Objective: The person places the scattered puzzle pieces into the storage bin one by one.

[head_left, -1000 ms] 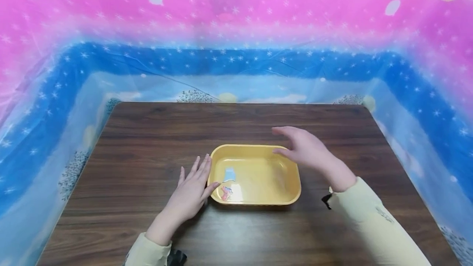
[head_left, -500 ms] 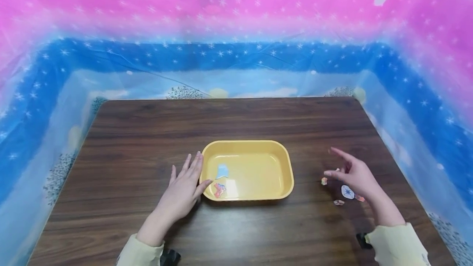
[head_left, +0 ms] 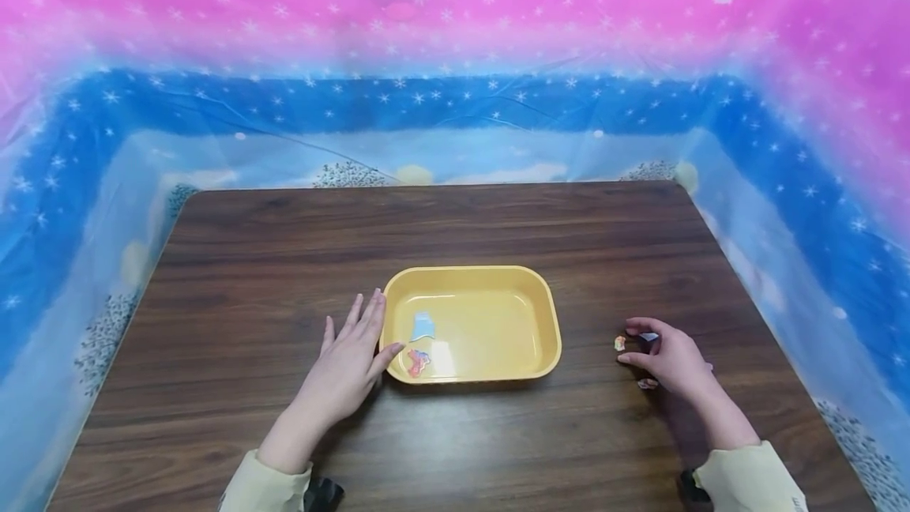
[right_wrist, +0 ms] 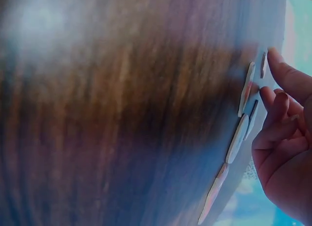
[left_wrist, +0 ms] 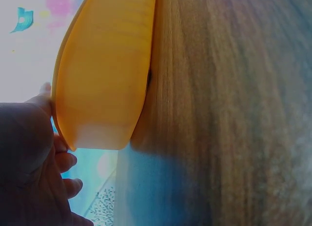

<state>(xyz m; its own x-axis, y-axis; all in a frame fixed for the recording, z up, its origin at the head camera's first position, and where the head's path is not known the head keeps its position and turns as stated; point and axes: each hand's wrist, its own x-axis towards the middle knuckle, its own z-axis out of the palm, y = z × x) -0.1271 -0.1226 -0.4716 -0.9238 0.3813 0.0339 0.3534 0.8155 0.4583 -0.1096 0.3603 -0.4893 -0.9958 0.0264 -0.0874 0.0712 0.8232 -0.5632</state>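
A yellow plastic tray (head_left: pixel 472 269) stands on the table, holding a light blue flat cutout (head_left: pixel 423 326) and a pink-red one (head_left: pixel 418 363) at its left end. My left hand (head_left: pixel 344 370) rests on the tray's left rim, fingers straight and thumb over the edge; the left wrist view shows the tray's outer wall (left_wrist: pixel 105 79) beside it. To the right of the tray, my right hand (head_left: pixel 671 358) is low over the table, thumb and forefinger spread either side of a small orange-patterned piece (head_left: pixel 620 344). Another small piece (head_left: pixel 647 384) lies below the thumb.
In the right wrist view several thin flat pieces (right_wrist: pixel 237 138) lie in a line on the table by the right hand; the hand hides some of them in the head view. The brown wooden table (head_left: pixel 426 227) is bordered by a pink and blue patterned cloth (head_left: pixel 426 101).
My right hand has moved from over the tray's right end to the small pieces at the right and lowered around one. The left hand stays at the tray's rim. The head view has shifted slightly.
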